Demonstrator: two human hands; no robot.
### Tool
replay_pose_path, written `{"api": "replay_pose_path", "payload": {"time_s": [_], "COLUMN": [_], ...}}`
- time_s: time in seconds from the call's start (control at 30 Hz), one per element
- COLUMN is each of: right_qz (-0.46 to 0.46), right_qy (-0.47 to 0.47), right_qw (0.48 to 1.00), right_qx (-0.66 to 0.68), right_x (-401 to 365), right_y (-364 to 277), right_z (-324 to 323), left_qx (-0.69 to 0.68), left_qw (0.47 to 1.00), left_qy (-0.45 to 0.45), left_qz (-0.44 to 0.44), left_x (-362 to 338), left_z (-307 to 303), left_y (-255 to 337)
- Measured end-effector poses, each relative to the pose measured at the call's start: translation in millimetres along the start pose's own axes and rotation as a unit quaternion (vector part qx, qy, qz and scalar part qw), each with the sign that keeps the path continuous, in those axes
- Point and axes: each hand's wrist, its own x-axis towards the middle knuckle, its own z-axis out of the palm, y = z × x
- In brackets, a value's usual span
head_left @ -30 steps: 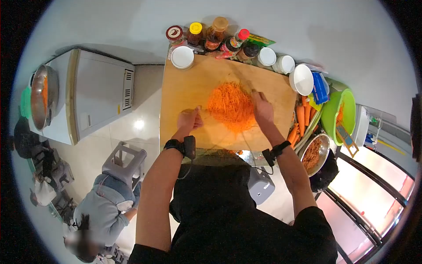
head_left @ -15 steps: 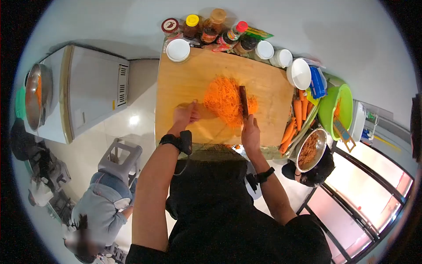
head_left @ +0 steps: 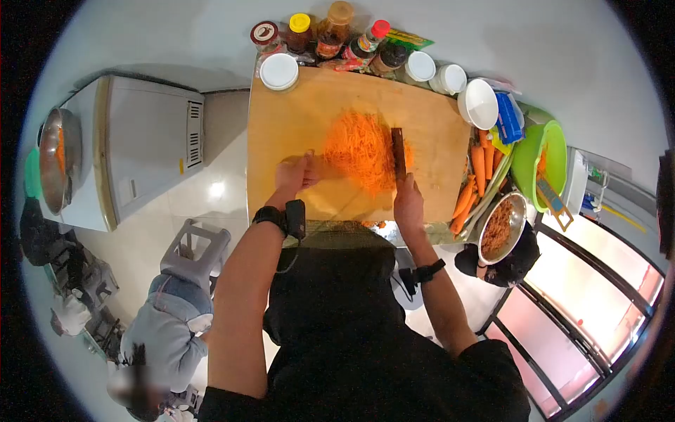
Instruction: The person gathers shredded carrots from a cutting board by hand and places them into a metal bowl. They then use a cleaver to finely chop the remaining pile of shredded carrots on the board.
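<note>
A heap of shredded carrot (head_left: 358,151) lies on the wooden board (head_left: 281,119). My right hand (head_left: 408,202) is wrapped round the handle of a cleaver (head_left: 399,153), whose blade stands edge-down at the heap's right side. A few orange shreds show just right of the blade. To the left of the heap, my left hand (head_left: 299,173) rests close over the board with its fingers curled together; whether it holds anything is too small to tell.
Jars and bottles (head_left: 333,29) line the board's back edge. On the right are a white bowl (head_left: 478,104), whole carrots (head_left: 479,165), a green basin (head_left: 538,158) and a steel bowl of brown food (head_left: 501,226). A seated person (head_left: 165,330) is at lower left.
The cleaver and my right hand have shifted slightly right relative to the heap. The whole view has moved a little. My left hand stays left of the heap.
</note>
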Motion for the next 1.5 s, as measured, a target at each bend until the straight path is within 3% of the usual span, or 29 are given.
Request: {"api": "replay_pose_path", "payload": {"time_s": [0.03, 0.1, 0.17, 0.2, 0.33, 0.4, 0.43, 0.5, 0.53, 0.57, 0.6, 0.63, 0.7, 0.83, 0.97, 1.1, 1.23, 1.3, 1.37, 1.5], "right_qz": [-0.015, -0.023, 0.02, -0.038, -0.019, 0.064, 0.062, 0.002, -0.041, -0.102, -0.066, -0.039, -0.019, 0.002, -0.007, -0.008, -0.025, -0.045, 0.024, 0.002], "right_qy": [-0.026, -0.032, -0.004, 0.01, -0.063, -0.111, -0.113, -0.002, 0.011, 0.008, -0.011, -0.026, -0.038, -0.063, -0.087, -0.102, -0.092, -0.091, -0.118, -0.146], "right_qw": [0.999, 0.999, 1.0, 0.999, 0.998, 0.991, 0.99, 0.999, 0.997, 0.994, 0.996, 0.997, 0.998, 0.998, 0.996, 0.995, 0.995, 0.995, 0.993, 0.989], "right_qx": [-0.012, 0.026, 0.014, 0.01, -0.018, 0.049, 0.052, 0.048, 0.066, 0.047, 0.052, 0.058, 0.041, 0.025, 0.021, 0.003, 0.001, -0.022, 0.011, -0.026], "right_x": [1.1, 4.3, -2.8, -4.4, 0.9, 4.1, -0.6, -2.2, -4.1, -6.3, -11.7, -9.2, -1.6, -0.2, 9.9, 9.6, 5.9, 10.1, 10.5, 9.3], "right_y": [-0.2, -4.4, -8.6, -5.6, -6.6, -22.2, -28.6, -41.2, -31.9, -33.5, -31.4, -30.9, -31.8, -44.0, -15.2, -27.0, -21.3, -23.0, -40.1, -22.8], "right_z": [0.2, -5.1, -8.0, -1.2, 11.5, -9.7, -13.7, -13.3, 0.3, 6.6, 18.3, 26.3, 28.5, -5.5, 32.7, 12.2, 20.3, 12.1, -4.1, 22.4], "left_qx": [0.002, -0.003, 0.002, 0.011, 0.004, -0.038, -0.038, 0.224, 0.232, 0.405, 0.549, 0.552, 0.645, 0.656, 0.657, 0.658, 0.665, 0.602, 0.603, 0.613], "left_qw": [1.0, 0.993, 0.995, 0.996, 0.994, 0.996, 0.996, 0.944, 0.943, 0.828, 0.661, 0.662, 0.524, 0.551, 0.546, 0.569, 0.546, 0.586, 0.597, 0.61], "left_qy": [-0.001, 0.109, 0.095, 0.077, 0.103, 0.082, 0.086, 0.16, 0.152, 0.236, 0.303, 0.298, 0.143, 0.113, 0.101, 0.08, 0.128, 0.176, 0.183, 0.182], "left_qz": [-0.002, 0.041, 0.037, 0.039, 0.045, 0.008, 0.009, 0.18, 0.184, 0.308, 0.412, 0.41, 0.537, 0.504, 0.51, 0.488, 0.493, 0.512, 0.497, 0.469], "left_x": [-4.3, -14.9, -30.3, -32.1, -13.1, -9.6, -18.9, -31.2, -40.2, -58.7, -76.3, -82.2, -85.5, -57.4, -56.0, -65.1, -78.3, -69.5, -77.3, -88.1], "left_z": [3.6, 9.6, 11.6, 14.7, 9.8, 5.0, 7.8, 24.2, 39.5, 57.6, 73.9, 86.9, 102.0, 99.6, 90.3, 83.8, 74.5, 68.4, 63.5, 61.6], "left_y": [-1.4, 8.7, 17.4, 22.1, 14.8, 6.2, 5.7, 17.9, 28.8, 33.1, 32.2, 34.3, 43.5, 30.3, 29.8, 30.7, 20.4, 11.3, 10.4, 15.6]}}
